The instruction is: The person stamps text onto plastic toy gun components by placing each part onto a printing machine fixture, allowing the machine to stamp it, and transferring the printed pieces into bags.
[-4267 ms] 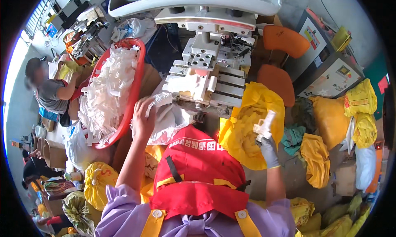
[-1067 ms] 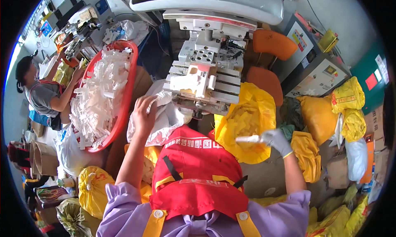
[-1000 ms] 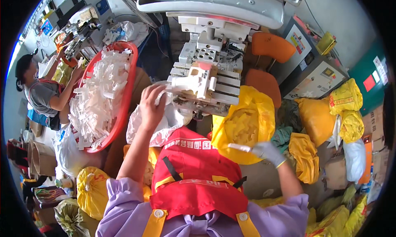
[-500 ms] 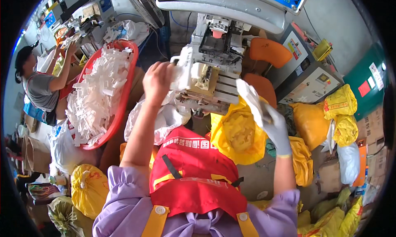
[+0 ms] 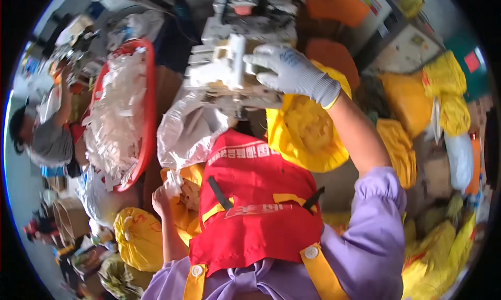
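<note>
My right hand [image 5: 295, 73], in a grey-white knit glove, reaches over the machine's work table. Its fingers are stretched and spread, the tips at the edge of a long white plastic piece [image 5: 237, 62]. That piece stands on the block-like fixture [image 5: 222, 65]. Low on the left, my bare left hand [image 5: 160, 200] is closed at a small white plastic piece [image 5: 173, 184]; blur hides the exact grip. Just beside it, an orange-yellow bag [image 5: 193, 229] holds pale pieces.
A red tub [image 5: 148, 117] heaped with white plastic pieces stands left, with a clear plastic bag [image 5: 180, 138] near it. Below the machine table, an open yellow bag [image 5: 323, 156] contains yellowish pieces. Orange chairs [image 5: 336, 7] stand behind. Another person [image 5: 52, 138] works at far left.
My left hand has dropped from the machine to the lower left bag. My right hand has moved left and up to the fixture, where the white piece now stands. The view has shifted.
</note>
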Demonstrator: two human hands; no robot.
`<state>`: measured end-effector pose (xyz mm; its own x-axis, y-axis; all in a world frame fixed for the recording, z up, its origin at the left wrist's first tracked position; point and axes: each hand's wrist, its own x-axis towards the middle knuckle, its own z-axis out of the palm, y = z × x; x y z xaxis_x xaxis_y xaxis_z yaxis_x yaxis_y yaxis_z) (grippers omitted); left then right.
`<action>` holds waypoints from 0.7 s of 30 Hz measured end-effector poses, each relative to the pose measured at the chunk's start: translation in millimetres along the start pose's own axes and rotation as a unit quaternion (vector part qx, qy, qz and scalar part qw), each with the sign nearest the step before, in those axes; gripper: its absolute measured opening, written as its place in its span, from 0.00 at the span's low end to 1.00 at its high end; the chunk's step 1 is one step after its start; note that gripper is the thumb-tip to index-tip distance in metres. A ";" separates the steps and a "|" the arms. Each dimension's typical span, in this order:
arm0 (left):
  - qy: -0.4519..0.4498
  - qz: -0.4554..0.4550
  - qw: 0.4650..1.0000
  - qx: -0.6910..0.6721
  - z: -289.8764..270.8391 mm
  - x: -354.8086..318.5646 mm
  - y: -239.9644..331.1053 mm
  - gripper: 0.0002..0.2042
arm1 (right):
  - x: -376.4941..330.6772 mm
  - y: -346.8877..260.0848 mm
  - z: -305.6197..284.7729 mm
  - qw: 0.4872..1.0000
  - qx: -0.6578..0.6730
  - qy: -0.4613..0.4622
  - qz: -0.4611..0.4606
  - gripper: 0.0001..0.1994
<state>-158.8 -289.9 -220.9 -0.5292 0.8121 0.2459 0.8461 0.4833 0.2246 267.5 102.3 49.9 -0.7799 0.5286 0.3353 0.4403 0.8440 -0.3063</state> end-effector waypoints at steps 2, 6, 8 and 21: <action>0.000 0.027 1.000 0.002 26.7 -14.9 -20.0 0.13 | -28.5 14.5 -1.8 0.993 0.037 0.114 -0.013 0.19; -0.187 0.042 0.977 0.097 50.9 -17.6 -27.8 0.12 | -105.1 47.8 7.8 0.932 0.229 0.225 0.171 0.14; -0.284 0.067 0.940 0.176 65.0 -12.1 -35.1 0.12 | -155.5 84.3 39.2 0.897 0.260 0.208 0.291 0.14; -0.385 -0.007 0.922 0.046 26.3 -24.8 56.1 0.14 | -200.8 222.1 374.1 0.880 0.075 -0.068 0.464 0.20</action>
<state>-96.5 -274.4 -239.2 -0.3674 0.7796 -0.5072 0.8601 0.4923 0.1338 355.5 149.5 -418.8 -0.1657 0.9593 -0.2289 0.8597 0.0268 -0.5100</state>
